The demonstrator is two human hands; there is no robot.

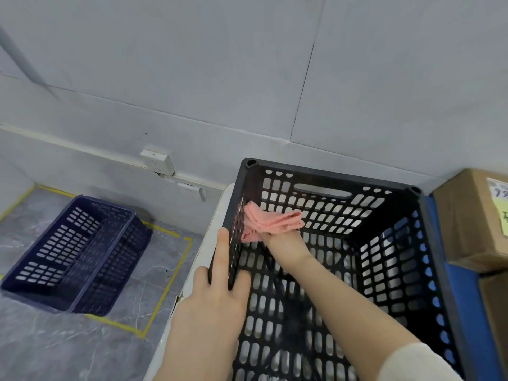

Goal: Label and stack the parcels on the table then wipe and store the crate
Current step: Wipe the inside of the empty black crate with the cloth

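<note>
A black perforated plastic crate [327, 178] stands on the table in front of me, open side up. My left hand [217, 287] grips its left wall at the rim, with the thumb inside and the index finger stretched along the outside. My right hand [284, 244] reaches down inside the crate and holds a crumpled pink cloth [270, 222] against the upper left inner wall, near the far corner. Most of that hand's fingers are hidden under the cloth. Cardboard parcels [464, 218] stand at the right, one carrying a paper label [499, 204].
On the grey floor at the left a dark blue perforated crate [79, 254] sits inside a rectangle of yellow tape [176, 268]. The white table edge [198, 259] runs beside the black crate. A blue surface [461, 298] shows between crate and parcels. A wall with sockets [158, 162] lies behind.
</note>
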